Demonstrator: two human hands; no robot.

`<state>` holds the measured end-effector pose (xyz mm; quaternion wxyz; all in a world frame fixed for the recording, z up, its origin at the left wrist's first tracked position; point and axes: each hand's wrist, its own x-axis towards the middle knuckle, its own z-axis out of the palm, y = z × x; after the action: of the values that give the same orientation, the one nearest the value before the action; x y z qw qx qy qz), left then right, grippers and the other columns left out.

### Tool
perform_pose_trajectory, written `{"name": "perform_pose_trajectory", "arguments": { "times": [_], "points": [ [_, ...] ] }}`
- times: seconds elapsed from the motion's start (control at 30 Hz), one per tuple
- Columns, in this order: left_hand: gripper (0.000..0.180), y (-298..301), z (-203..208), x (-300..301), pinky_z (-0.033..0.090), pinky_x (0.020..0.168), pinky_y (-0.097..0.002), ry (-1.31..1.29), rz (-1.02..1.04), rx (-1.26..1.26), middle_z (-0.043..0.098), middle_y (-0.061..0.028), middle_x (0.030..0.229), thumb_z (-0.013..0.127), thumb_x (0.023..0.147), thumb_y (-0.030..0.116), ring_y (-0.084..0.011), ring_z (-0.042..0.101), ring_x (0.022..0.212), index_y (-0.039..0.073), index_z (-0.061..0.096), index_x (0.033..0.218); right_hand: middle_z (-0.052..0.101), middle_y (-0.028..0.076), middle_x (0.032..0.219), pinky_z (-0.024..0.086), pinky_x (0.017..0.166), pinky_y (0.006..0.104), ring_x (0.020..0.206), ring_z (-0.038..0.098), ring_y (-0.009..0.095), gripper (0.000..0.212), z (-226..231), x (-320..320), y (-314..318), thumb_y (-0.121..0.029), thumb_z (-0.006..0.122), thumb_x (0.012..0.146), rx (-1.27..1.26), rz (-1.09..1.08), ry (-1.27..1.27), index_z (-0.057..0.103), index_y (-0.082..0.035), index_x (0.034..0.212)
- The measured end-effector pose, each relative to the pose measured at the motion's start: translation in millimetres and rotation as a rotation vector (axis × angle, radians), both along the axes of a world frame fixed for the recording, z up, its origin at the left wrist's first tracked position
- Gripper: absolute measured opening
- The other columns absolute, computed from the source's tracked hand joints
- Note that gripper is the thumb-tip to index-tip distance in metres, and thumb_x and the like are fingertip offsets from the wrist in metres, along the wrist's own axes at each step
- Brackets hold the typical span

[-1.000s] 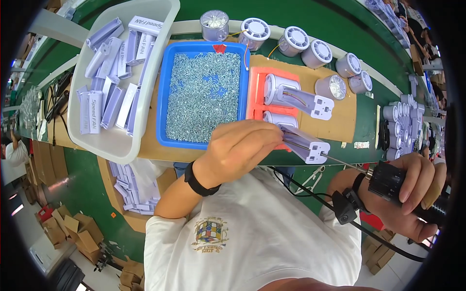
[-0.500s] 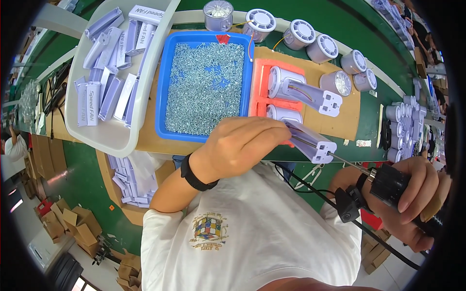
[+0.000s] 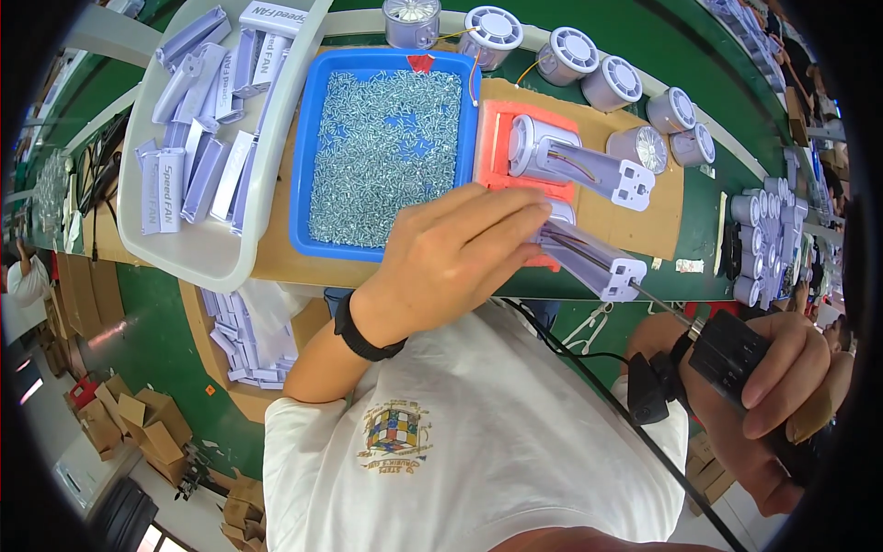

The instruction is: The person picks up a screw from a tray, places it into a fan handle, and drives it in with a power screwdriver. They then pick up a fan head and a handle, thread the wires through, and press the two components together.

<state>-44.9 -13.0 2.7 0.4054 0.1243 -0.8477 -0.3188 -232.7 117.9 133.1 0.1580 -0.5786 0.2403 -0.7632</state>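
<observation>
My left hand (image 3: pixel 451 253) is closed, its fingertips pinching the near handheld fan's pale lilac body (image 3: pixel 593 260) where the handle joins the round housing. That housing lies partly behind my fingers. My right hand (image 3: pixel 796 377) grips a black electric screwdriver (image 3: pixel 727 354). The screwdriver's long thin shaft runs into the handle's open end and along the channel inside; its tip is hard to make out. A second fan body (image 3: pixel 552 152) lies just beyond, with wires showing in its handle. Both housings rest in a red-orange holder (image 3: pixel 498 170).
To the left stands a blue tray (image 3: pixel 302 175) of small silver screws (image 3: pixel 386 175), and beyond it a white bin (image 3: pixel 189 253) of lilac handle covers. Several round fan heads (image 3: pixel 492 32) line the far side. A black cable (image 3: pixel 635 428) hangs across my front. More parts fill a carton (image 3: pixel 248 350) below.
My left hand has shifted slightly farther from me along the near fan. Its handle end has moved a little right, with the screwdriver shaft still in it. The whole view has shifted slightly.
</observation>
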Motion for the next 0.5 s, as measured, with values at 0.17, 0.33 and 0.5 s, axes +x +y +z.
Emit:
{"name": "perform_pose_trajectory", "arguments": {
  "times": [0.17, 0.33, 0.5],
  "points": [
    [0.036, 3.8, -6.5, 0.9, 0.056, 0.067, -0.0329, -0.095, 0.028, 0.012, 0.073, -0.0089, 0.112, 0.084, 0.07, 0.006, -0.0239, 0.066, 0.081, 0.002, 0.074, 0.104, 0.054, 0.002, 0.085, 0.045, 0.056, 0.0249, 0.062, 0.061, 0.013, 0.049, -5.3, 2.2, -2.6, -0.061, 0.069, 0.078, -0.009, -0.032, 0.027, 0.059, -0.015, 0.088],
    [0.034, 3.5, -8.9, 1.5, 0.056, 0.068, -0.0327, -0.084, 0.027, 0.029, 0.073, -0.0082, 0.112, 0.084, 0.071, 0.006, -0.0239, 0.066, 0.082, 0.002, 0.074, 0.104, 0.054, 0.002, 0.085, 0.044, 0.055, 0.0259, 0.062, 0.06, 0.013, 0.051, 0.2, -2.0, -2.6, -0.062, 0.069, 0.076, 0.029, 0.034, 0.046, 0.056, -0.014, 0.086],
    [0.034, 3.4, -8.3, 1.8, 0.056, 0.068, -0.0326, -0.083, 0.028, 0.025, 0.073, -0.0081, 0.111, 0.083, 0.071, 0.006, -0.0239, 0.066, 0.082, 0.002, 0.074, 0.103, 0.054, 0.001, 0.086, 0.044, 0.055, 0.0256, 0.062, 0.06, 0.013, 0.051, 14.1, -9.5, 4.2, -0.062, 0.068, 0.076, 0.146, 0.033, 0.123, 0.054, -0.013, 0.084]
  ]
}}
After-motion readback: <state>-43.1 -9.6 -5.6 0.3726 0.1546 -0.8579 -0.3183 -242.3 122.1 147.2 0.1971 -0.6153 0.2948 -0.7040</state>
